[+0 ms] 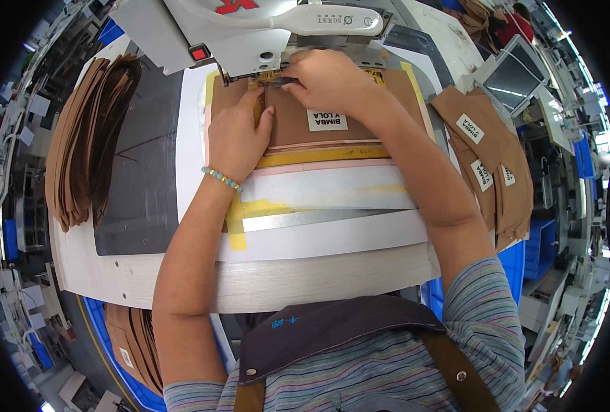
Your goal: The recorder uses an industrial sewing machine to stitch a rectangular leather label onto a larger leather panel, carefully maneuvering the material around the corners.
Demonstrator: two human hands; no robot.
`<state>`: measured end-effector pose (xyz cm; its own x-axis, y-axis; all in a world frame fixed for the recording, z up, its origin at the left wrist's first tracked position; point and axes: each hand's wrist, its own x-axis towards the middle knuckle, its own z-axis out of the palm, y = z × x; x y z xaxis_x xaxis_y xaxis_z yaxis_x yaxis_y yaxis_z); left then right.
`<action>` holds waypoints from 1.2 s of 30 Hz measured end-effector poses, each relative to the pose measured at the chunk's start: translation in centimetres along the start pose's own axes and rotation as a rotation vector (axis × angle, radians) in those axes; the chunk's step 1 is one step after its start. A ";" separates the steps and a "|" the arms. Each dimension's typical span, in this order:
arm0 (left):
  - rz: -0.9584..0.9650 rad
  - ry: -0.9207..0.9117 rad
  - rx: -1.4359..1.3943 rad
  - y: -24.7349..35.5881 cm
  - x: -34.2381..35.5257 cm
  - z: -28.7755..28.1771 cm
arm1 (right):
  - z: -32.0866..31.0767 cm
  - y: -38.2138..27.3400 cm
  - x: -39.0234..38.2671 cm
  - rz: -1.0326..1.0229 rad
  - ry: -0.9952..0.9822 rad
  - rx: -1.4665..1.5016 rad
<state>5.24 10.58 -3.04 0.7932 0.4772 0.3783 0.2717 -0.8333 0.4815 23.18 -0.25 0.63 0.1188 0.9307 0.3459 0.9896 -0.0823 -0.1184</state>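
Observation:
A brown fabric panel (291, 123) with a white printed label (327, 121) lies in a flat template under the sewing machine head (229, 34). My left hand (240, 134) rests on the panel's left part, index finger stretched toward the stitching area and thumb apart, holding nothing. My right hand (329, 79) is closed in a pinch on a small dark metal tool (281, 81), seemingly thread snips. The tool's tip points left, just beyond my left index fingertip. My right fingers hide part of the tool. A yellow strip (319, 156) runs along the template's near edge.
On the left lies a thick stack of brown pieces (89, 137) beside a dark plate (147, 172). Labelled brown panels (487, 144) pile up at the right, below a screen (514, 72). A blue bin (137, 395) with more brown pieces stands below the table's left edge.

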 end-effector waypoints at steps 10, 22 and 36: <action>0.004 0.004 -0.020 0.0 0.2 0.2 | 0.3 -1.6 0.5 0.052 -0.120 -0.174; 0.010 0.011 -0.031 -0.1 0.1 0.1 | -0.4 -3.4 1.0 -0.020 -0.015 -0.207; 0.024 0.023 -0.023 -0.3 0.1 0.5 | 0.9 1.4 0.6 0.042 -0.041 0.207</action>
<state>5.52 10.72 -3.48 0.7865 0.4640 0.4076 0.2400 -0.8377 0.4905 24.51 0.54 -0.18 0.1517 0.9422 0.2987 0.9454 -0.0501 -0.3220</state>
